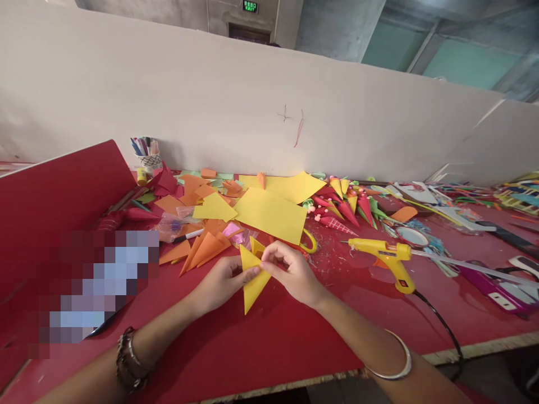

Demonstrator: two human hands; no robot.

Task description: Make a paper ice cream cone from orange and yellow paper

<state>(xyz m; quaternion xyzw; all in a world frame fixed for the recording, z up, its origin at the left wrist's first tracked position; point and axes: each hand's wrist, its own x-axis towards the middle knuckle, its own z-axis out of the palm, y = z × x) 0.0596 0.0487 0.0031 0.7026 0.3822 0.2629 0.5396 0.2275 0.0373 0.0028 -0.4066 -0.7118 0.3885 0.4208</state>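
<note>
Head view, yellow paper cone [254,289] between left hand [218,284] and right hand [295,276], hands pinching it

The scene is lit evenly and moderately brightly, and the pale panel [202,95] is washed by diffuse light. Soft shadow is cast on it beside the pen cup [150,163]. Faint glare is thrown back by the glossy red tabletop [295,345] near the glue gun [381,249]. A green glow is given off by the exit sign [250,7]. The folded yellow paper [252,283] is rendered fairly clearly; straight edges are slanted and stretched toward the sides, and a patch at left is pixelated.
</note>
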